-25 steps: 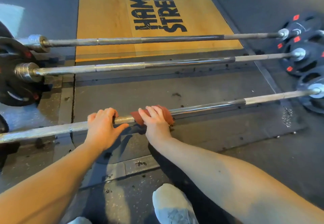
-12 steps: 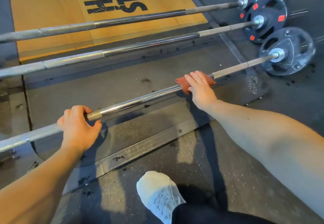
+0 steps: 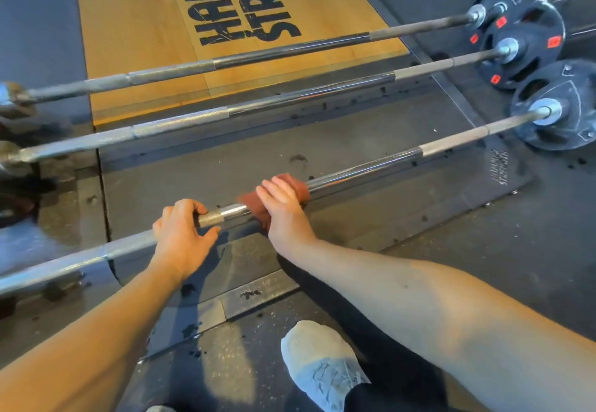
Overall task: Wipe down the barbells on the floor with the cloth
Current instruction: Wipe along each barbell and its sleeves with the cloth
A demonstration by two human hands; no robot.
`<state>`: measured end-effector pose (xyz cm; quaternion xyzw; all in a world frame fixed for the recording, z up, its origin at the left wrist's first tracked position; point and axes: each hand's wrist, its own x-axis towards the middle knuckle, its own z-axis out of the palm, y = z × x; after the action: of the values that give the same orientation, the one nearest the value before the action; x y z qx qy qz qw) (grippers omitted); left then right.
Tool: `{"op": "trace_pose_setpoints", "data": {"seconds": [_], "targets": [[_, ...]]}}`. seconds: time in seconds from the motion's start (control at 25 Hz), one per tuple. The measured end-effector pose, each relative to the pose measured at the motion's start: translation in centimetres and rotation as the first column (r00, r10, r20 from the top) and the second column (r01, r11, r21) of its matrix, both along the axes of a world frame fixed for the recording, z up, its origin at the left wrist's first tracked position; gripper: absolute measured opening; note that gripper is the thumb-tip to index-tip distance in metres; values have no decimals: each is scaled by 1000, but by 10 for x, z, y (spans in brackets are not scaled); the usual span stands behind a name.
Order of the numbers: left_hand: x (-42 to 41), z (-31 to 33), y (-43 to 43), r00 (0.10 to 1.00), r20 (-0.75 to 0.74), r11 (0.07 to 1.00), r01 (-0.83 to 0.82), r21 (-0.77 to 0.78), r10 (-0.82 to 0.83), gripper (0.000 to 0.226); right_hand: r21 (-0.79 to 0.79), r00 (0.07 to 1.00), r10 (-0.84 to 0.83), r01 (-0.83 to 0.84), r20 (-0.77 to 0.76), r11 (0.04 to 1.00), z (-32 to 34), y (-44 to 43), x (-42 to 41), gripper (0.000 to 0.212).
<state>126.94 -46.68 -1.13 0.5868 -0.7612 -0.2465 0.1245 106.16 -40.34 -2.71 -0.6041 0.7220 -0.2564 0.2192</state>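
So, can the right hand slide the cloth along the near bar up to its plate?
Probably yes for the right hand: the bar between cloth and plate is bare, nothing on it.

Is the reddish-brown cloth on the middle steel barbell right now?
No, the right hand holds the reddish-brown cloth around the nearest steel barbell, beside the left hand.

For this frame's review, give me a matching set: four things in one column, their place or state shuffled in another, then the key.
1 cloth
2 left hand
3 shoe
4 farthest barbell

a lies over the wooden platform
b wrapped on nearest barbell under right hand
c grips nearest barbell's bare shaft
d white, on the rubber floor

Pairs: 1-b, 2-c, 3-d, 4-a
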Motion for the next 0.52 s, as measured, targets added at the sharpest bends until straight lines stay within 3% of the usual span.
{"op": "trace_pose_setpoints", "data": {"seconds": [0.12, 0.2, 0.28, 0.4, 0.52], "targets": [[6, 1, -9, 991, 105, 995, 88, -43, -83, 36, 19, 995, 79, -81, 56, 997, 2, -8, 19, 60], [9, 0, -10, 989, 101, 995, 102, 19, -104, 44, 24, 991, 118, -119, 63, 993, 3, -5, -4, 55], [13, 0, -10, 996, 39, 994, 81, 69, -84, 42, 10, 996, 57, -58, 62, 998, 5, 0, -26, 48], [18, -4, -12, 994, 4, 994, 105, 25, -105, 34, 18, 993, -82, 81, 82, 997, 9, 2, -45, 44], [22, -5, -15, 991, 10, 991, 136, 18, -136, 32, 44, 991, -117, 114, 71, 993, 11, 3, -49, 42]]}}
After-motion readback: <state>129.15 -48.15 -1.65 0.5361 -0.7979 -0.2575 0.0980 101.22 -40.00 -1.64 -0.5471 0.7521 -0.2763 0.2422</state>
